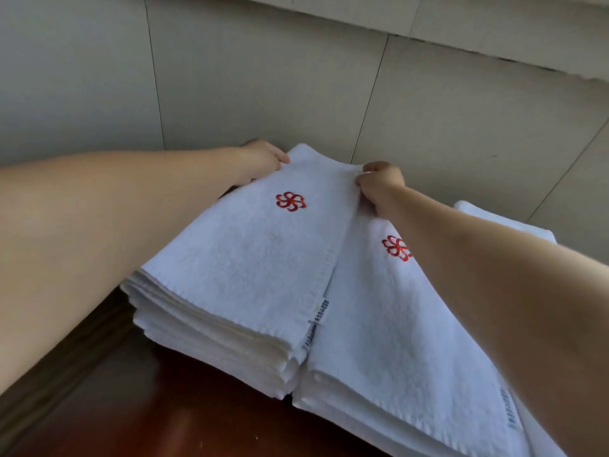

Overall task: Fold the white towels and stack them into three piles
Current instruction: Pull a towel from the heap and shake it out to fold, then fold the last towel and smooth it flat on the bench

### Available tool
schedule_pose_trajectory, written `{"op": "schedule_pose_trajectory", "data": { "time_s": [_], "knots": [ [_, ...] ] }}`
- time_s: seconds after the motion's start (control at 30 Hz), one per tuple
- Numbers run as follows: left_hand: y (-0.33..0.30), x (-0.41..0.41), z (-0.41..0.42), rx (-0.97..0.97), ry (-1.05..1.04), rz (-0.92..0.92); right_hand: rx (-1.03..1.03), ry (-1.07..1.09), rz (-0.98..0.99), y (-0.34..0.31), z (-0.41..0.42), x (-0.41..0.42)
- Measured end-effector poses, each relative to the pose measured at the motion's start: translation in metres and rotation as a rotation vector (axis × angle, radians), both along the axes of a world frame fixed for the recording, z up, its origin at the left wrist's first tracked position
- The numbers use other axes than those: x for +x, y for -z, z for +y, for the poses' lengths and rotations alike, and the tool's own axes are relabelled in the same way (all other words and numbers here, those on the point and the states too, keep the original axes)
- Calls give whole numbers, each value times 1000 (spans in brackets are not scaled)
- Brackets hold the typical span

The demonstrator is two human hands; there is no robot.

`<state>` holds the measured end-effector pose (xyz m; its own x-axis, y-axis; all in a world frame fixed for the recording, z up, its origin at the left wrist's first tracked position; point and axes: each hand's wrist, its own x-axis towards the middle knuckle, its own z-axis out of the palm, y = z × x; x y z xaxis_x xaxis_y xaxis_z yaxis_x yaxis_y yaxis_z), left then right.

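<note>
Placing folded top towel on the left pile.
Left hand and right hand are pinching its far corners; next: release, square the edges.

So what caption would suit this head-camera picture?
Both hands, left and right, grip the far corners of the top towel on the left pile.

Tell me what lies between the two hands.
In the head view, only the far edge of the top towel spans from left hand to right hand.

Third pile perhaps behind forearm
</note>
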<state>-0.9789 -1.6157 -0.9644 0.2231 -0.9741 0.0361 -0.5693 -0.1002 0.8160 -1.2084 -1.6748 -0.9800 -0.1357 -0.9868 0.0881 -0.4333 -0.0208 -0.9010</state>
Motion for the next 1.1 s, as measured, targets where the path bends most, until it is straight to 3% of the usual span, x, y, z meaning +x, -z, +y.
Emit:
{"op": "schedule_pose_trajectory", "data": {
  "time_s": [0.2,0.33,0.5,0.8,1.1],
  "knots": [
    [-12,-24,58,13,224,-578,-62,-240,525,-17,77,3],
    [-16,-40,96,150,292,-791,-138,-391,810,-7,137,11],
    [18,-55,132,128,274,-863,-53,-415,887,20,170,7],
    [44,-66,121,90,164,-890,-6,-356,931,37,146,6],
    [35,-86,191,131,260,-755,39,-363,928,22,222,-13]
  ]
}}
